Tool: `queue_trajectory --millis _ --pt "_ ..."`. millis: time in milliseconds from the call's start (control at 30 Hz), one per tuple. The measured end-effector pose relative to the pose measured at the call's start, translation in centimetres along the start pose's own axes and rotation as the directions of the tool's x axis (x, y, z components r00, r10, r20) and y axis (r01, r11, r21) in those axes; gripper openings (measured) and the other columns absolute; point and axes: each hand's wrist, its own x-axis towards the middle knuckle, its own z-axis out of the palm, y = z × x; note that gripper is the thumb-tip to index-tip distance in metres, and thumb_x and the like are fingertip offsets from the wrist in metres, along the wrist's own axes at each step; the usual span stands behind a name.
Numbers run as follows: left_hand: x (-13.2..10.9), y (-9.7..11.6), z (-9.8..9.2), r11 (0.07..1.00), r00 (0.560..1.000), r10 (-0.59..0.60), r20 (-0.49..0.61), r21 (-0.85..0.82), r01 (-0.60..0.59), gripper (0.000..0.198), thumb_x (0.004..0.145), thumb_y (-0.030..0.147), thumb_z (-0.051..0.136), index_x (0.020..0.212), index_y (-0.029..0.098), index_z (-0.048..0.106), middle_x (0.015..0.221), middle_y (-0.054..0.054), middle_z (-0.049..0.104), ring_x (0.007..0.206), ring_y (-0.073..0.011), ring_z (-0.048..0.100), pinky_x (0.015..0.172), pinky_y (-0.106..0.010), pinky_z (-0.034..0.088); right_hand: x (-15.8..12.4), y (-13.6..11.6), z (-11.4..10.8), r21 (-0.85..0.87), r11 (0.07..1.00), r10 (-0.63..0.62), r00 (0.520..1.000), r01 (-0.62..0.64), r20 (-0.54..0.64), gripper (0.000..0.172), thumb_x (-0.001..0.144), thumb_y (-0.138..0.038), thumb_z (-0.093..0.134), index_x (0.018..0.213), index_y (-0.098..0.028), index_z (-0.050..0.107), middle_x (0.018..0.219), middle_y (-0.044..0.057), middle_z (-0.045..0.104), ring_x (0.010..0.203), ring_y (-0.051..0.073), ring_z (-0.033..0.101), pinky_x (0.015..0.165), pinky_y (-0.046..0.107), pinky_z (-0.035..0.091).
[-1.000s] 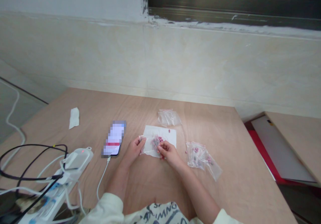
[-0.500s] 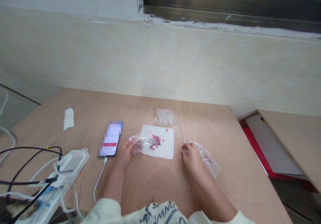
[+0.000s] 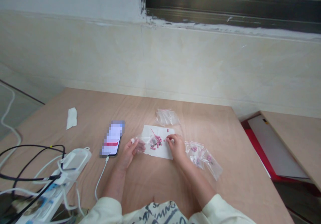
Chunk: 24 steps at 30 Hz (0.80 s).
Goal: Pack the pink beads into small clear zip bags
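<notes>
A white sheet of paper (image 3: 165,153) lies on the table in front of me, with a small pile of pink beads (image 3: 157,141) on it. My left hand (image 3: 129,152) is closed on a clear plastic bag (image 3: 144,140) at the paper's left edge; part of the bag reaches over the paper. Over the paper's right side is my right hand (image 3: 177,147), thumb and fingertips pinched together near a stray bead. Whether a bead is between them is too small to tell. Clear bags with pink pieces (image 3: 200,155) lie to the right of that hand.
Behind the paper lies a stack of clear bags (image 3: 167,117). To the left are a phone (image 3: 112,138) on a white cable, a scrap of white paper (image 3: 72,118) and a power strip (image 3: 72,162) with tangled cords. A wall (image 3: 125,56) borders the table's back.
My right hand has moved left from the bags on the right to the paper's right edge, leaving those bags on the table. My left hand still holds its bag, nearly in place.
</notes>
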Motion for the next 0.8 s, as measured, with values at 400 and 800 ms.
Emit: queue_trajectory --millis 400,800 --pt "-0.5 -0.7 3.3 0.996 0.997 0.052 0.054 0.068 -0.056 0.025 0.067 0.035 0.058 0.074 0.017 0.043 0.077 -0.001 0.061 0.068 -0.0145 0.061 0.067 -0.029 0.047 0.1 -3.1 -0.1 0.563 0.788 0.172 0.967 -0.249 0.188 0.026 0.073 -0.042 0.045 0.067 -0.017 0.050 0.059 0.000 0.049 0.052 0.011 0.043 0.048 0.022 0.032" --pt "-0.2 2.2 4.5 0.807 0.953 0.049 0.299 0.550 -0.214 0.020 0.072 0.034 0.050 0.066 0.015 0.053 0.060 0.003 0.048 0.057 -0.0094 0.045 0.053 -0.018 0.036 -0.8 -4.6 -2.8 0.159 0.987 -0.068 0.980 0.038 0.186 0.009 0.072 -0.021 0.048 0.063 -0.018 0.050 0.065 0.003 0.053 0.068 0.017 0.045 0.061 0.027 0.034"
